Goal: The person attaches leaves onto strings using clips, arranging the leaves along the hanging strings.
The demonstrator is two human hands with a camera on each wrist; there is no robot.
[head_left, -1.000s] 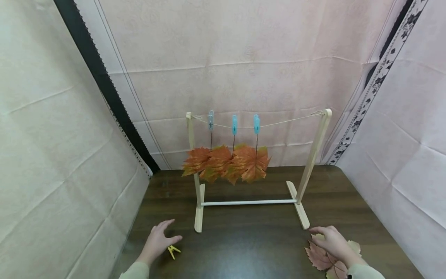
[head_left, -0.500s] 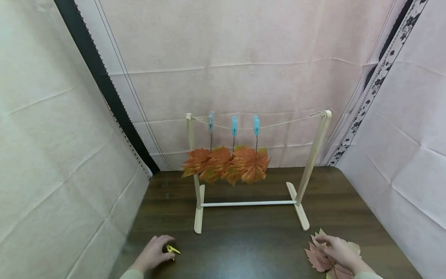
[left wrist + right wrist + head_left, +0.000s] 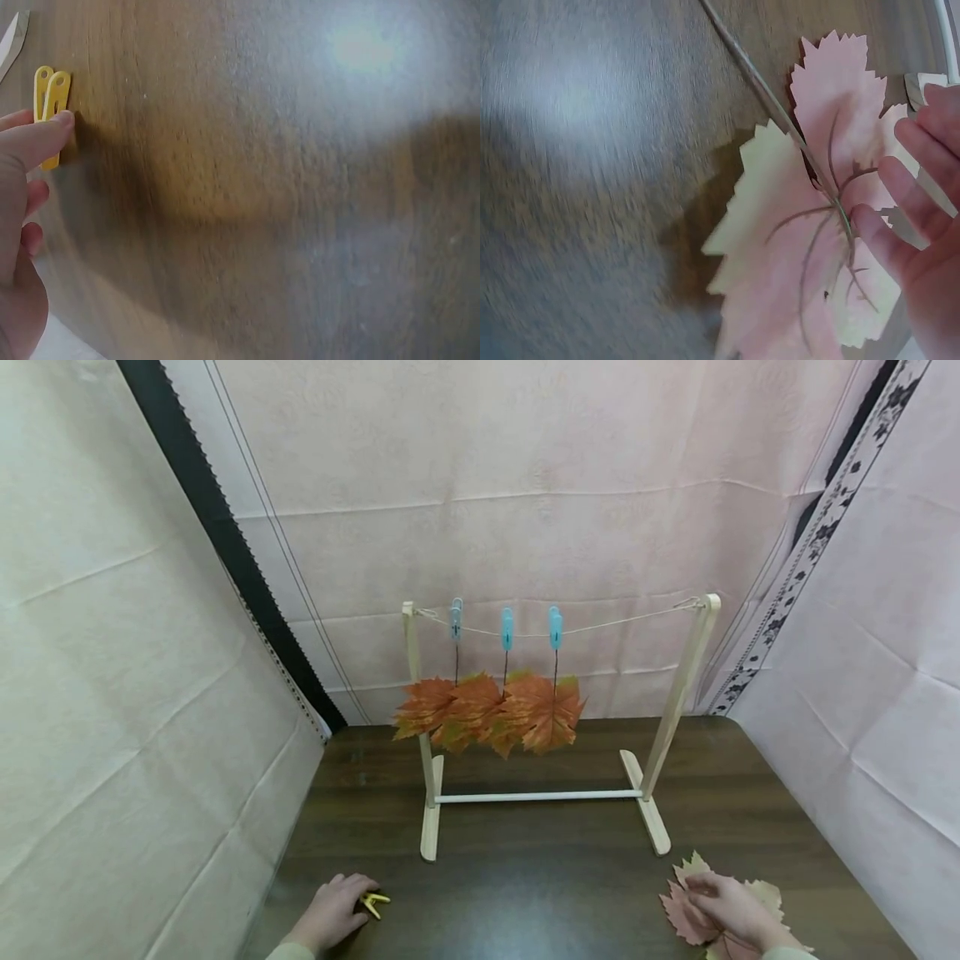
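Note:
My left hand (image 3: 333, 910) pinches a yellow clothespin (image 3: 373, 903) at the tabletop; in the left wrist view the thumb lies across the clothespin (image 3: 54, 101). My right hand (image 3: 731, 906) rests over a pale pink and yellow-green artificial leaf (image 3: 686, 917) lying on the table. In the right wrist view its fingers are loosely extended, and one fingertip meets the leaf (image 3: 780, 262) near the base of its stem (image 3: 757, 79). The hand covers part of the leaf in the head view.
A wooden drying rack (image 3: 682, 693) stands mid-table with a string (image 3: 622, 621) across its top. Three blue clothespins (image 3: 507, 628) hold orange leaves (image 3: 551, 714) toward its left side. Pale cloth (image 3: 525, 468) walls surround the dark table (image 3: 517, 877).
My left hand has come down and closed on the yellow clothespin. My right hand has lowered onto the pale leaf. The rack and hanging leaves stay in place.

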